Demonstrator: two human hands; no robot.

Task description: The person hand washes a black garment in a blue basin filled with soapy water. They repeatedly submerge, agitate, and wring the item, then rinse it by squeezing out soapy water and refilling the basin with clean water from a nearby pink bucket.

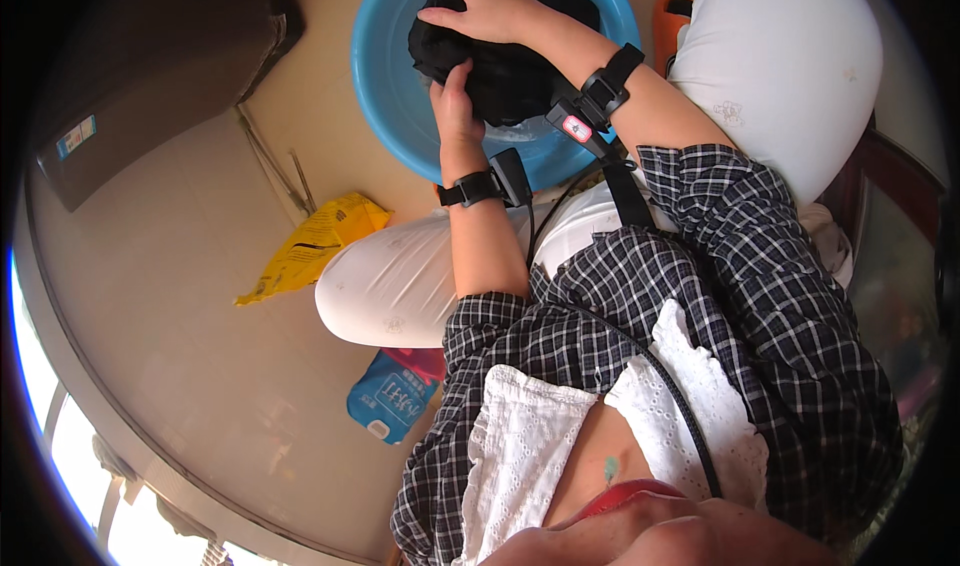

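Observation:
A bunched, dark black cloth [510,85] lies in a round blue plastic basin [379,108] with some water. My left hand [456,112] grips the cloth's near left side, thumb up and its other fingers mostly hidden. From the right, my right hand [487,4] reaches across and holds the upper part of the bunch, thumb and forefinger spread around it. Both wrists wear black straps with small devices, one on the left wrist [480,187] and one on the right wrist [604,93].
My knees in white trousers [390,281] flank the basin's near side. A yellow plastic bag [315,247] and a blue printed pack [394,397] lie to the left. A dark brown furniture piece [165,55] stands at upper left. An orange shoe [667,29] is beside the basin.

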